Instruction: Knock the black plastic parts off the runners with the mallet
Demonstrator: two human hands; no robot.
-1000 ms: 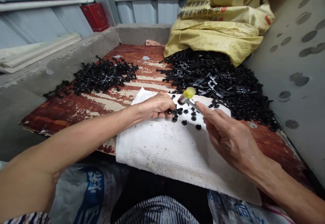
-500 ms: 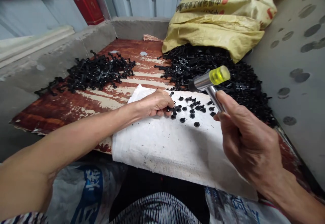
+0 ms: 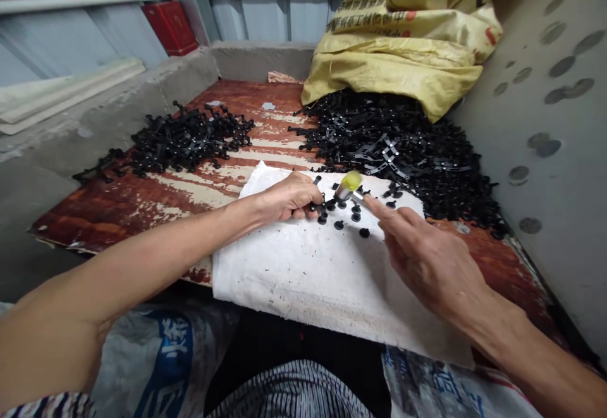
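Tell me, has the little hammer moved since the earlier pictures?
Yes: half a second ago the hammer was raised above the black pile; now it is lower, just over the far edge of the white cloth, near the small black pieces.

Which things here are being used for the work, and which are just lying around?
Being used: left hand holding small black pieces, right hand holding a hammer, white cloth.

Just lying around: red box, blue-printed sack.
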